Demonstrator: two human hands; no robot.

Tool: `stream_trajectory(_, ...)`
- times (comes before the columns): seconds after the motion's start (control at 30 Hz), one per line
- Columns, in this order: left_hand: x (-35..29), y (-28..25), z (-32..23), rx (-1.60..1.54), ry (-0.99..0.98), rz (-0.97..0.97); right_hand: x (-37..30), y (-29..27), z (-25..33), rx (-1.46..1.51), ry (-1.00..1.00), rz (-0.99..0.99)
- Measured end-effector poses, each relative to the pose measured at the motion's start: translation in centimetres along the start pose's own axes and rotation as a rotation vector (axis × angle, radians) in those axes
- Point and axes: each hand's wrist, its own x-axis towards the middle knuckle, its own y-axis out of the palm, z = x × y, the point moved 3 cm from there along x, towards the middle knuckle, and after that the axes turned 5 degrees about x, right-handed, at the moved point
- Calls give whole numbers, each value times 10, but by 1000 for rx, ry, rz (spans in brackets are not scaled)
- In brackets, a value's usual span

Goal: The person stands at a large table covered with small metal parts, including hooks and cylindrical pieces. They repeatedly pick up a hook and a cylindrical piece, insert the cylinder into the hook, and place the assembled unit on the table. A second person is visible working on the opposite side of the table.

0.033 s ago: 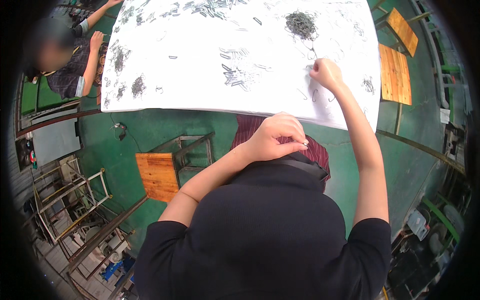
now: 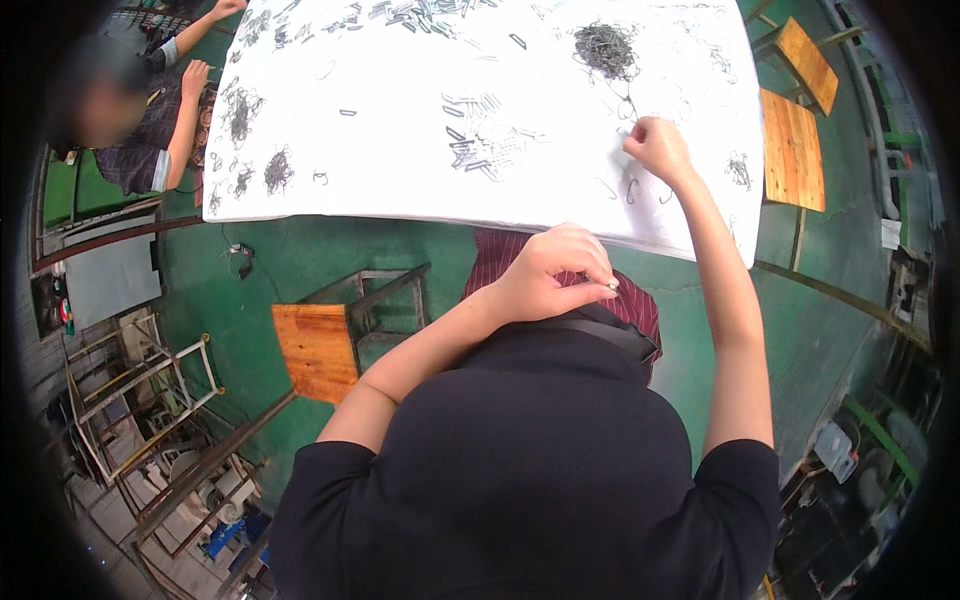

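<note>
Across the broad white-topped table (image 2: 380,180), dark wire pieces are strewn. In front of the body, the left hand (image 2: 563,265) is curled into a pinch; over the table's near right, the right hand (image 2: 660,148) is held closed, its contents hidden. At the middle, slim elongated loops (image 2: 465,155) are scattered; far right, a tangled black heap (image 2: 604,50) is piled. Near the right hand, thin curved hooks (image 2: 629,191) are laid out. Between the left fingertips, a tiny pale piece (image 2: 612,285) is gripped. Hardly anything has been changed since the earlier frame.

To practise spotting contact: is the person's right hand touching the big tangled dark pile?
No, white tabletop shows between the right hand and the tangled dark pile.
</note>
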Motion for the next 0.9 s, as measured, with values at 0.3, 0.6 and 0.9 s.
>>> stream_trajectory(0.3,-19,-12,10,-147,-173,-257,-142,-38,94,1417,49,152)
stream_trajectory(0.6,-19,-20,6,-129,-119,-424,-151,-23,125,1437,-28,71)
stream_trajectory(0.9,-18,-20,7,148,-9,-329,-150,-16,124,1432,-55,-97)
